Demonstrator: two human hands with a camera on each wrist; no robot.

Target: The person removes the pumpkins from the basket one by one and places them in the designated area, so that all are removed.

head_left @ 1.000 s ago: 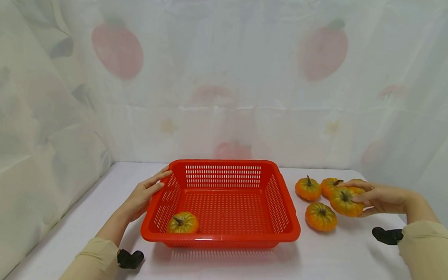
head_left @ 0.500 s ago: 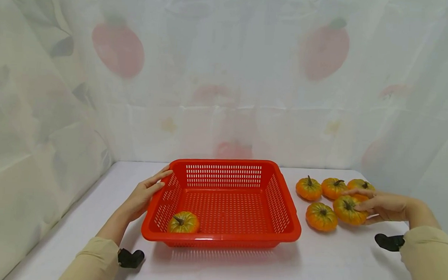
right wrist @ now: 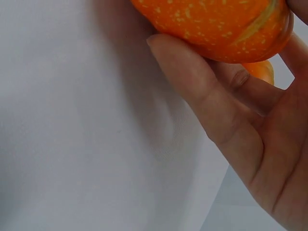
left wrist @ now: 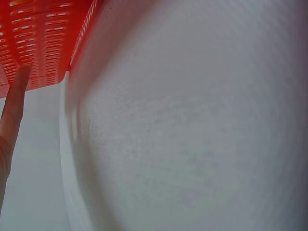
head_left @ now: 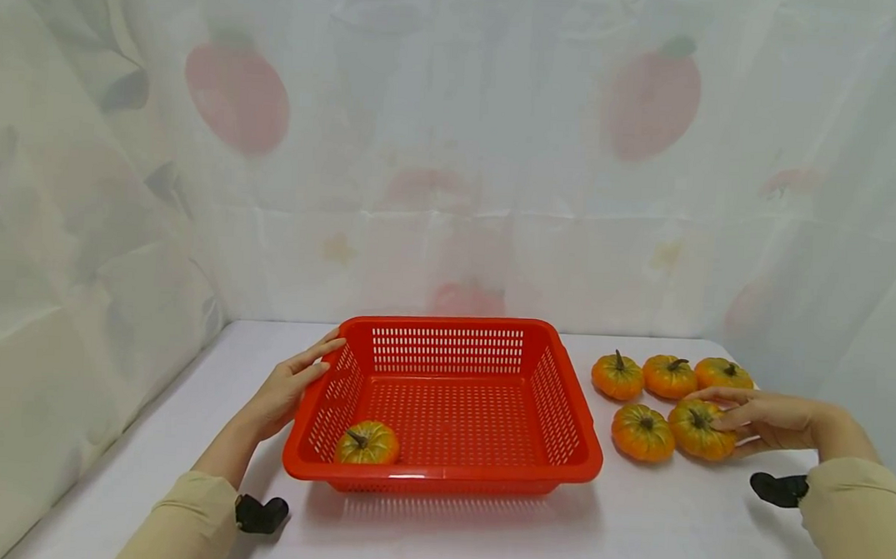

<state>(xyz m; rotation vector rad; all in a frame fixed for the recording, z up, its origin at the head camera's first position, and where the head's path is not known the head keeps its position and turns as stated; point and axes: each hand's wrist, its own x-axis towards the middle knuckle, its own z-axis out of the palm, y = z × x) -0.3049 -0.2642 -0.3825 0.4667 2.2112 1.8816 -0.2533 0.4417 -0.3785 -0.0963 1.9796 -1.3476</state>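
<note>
In the head view my right hand point(head_left: 772, 423) holds a small orange-and-green pumpkin point(head_left: 700, 431) at the right of the table, thumb on top and fingers along its side. The right wrist view shows this pumpkin's speckled orange flank point(right wrist: 216, 29) against the fingers; whether it touches the table I cannot tell. My left hand point(head_left: 285, 393) rests with fairly straight fingers on the left rim of a red plastic basket point(head_left: 439, 473). One finger point(left wrist: 14, 106) lies against the basket's slotted outer wall in the left wrist view. Inside the basket, at the front left, sits another pumpkin point(head_left: 367, 444).
Several more pumpkins stand right of the basket: one point(head_left: 642, 433) beside the held one, and a back row with a left point(head_left: 617, 377), a middle point(head_left: 669, 377) and a right pumpkin point(head_left: 723, 373). A white cloth covers the table point(head_left: 436, 546). Printed curtains point(head_left: 449, 254) hang behind.
My right hand has brought its pumpkin down and slightly right, toward the front of the group, uncovering the back right pumpkin. The left hand and basket stay put.
</note>
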